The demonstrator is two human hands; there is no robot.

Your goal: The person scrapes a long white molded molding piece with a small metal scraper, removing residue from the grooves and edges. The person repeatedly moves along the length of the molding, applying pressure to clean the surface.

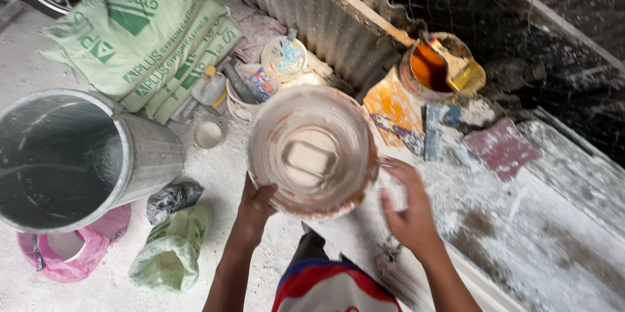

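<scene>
A round plaster-crusted bucket [311, 149] is held in front of me, with a pale rectangular block lying in its bottom. My left hand [255, 211] grips the bucket's near left rim. My right hand [407, 204] is at the bucket's right side, fingers curled near the rim and blurred; whether it grips the rim I cannot tell.
A large metal drum [71, 156] stands at left. Stacked green sacks [150, 32] lie behind it. A pot of orange paint with a brush [439, 64] sits by the corrugated sheet [325, 19]. Small tubs [260, 84], a pink bag [71, 250] and a green bag [170, 250] lie on the dusty floor.
</scene>
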